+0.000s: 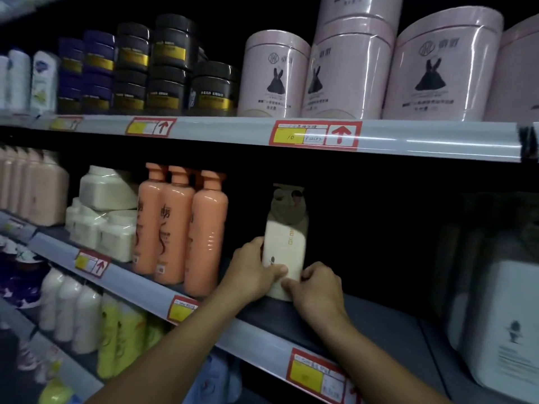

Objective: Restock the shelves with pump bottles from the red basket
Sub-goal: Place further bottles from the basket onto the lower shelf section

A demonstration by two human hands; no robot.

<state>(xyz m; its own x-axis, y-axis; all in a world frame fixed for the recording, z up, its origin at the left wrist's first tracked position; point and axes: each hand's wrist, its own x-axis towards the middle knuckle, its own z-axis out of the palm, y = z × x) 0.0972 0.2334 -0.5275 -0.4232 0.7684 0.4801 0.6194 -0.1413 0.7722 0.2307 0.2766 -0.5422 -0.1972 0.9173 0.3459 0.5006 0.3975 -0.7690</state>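
Cream bottle stands upright on the middle shelf, just right of three orange bottles, its top in shadow. Left hand grips its lower left side, thumb across the front. Right hand pinches its lower right corner. Pink tubs and dark jars fill the shelf above.

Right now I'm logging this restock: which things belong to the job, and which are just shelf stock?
Job: cream pump bottle, left hand, right hand, middle shelf.

Not involved: orange pump bottles, pink tubs, dark jars, price tags.
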